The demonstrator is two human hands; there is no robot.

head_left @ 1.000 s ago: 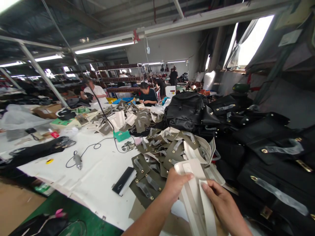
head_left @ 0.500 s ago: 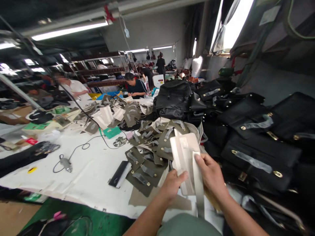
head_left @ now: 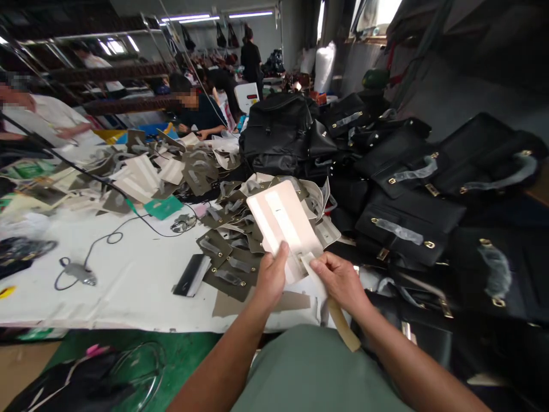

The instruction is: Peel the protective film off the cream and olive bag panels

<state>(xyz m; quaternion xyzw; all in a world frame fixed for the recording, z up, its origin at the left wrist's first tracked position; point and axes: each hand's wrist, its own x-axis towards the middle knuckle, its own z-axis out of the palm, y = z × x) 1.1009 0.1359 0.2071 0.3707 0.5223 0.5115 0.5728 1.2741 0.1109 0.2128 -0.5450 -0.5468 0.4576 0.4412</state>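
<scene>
My left hand (head_left: 273, 274) grips the lower left edge of a pale bag flap (head_left: 283, 214), thumb on its face. The flap shows its light backing side with a whiter band down the middle. My right hand (head_left: 338, 277) pinches a narrow pale strip (head_left: 314, 273) at the flap's lower right corner. From under that hand hangs a tan tail of strip (head_left: 343, 326). Whether the strip is still joined to the flap, I cannot tell. Just beyond lie olive bag flaps (head_left: 229, 273) with plastic-wrapped handles and gold fittings.
Black handbags (head_left: 407, 217) are heaped along the right. A dark notebook-like item (head_left: 192, 276) lies on the white table (head_left: 137, 297), left of my hands. A corded grey tool (head_left: 79, 273) is farther left. Across the table sits a co-worker (head_left: 201, 114).
The flap has turned and tilted up to the left. My right hand has moved down to its lower corner with the strip. The camera view has swung right and downward.
</scene>
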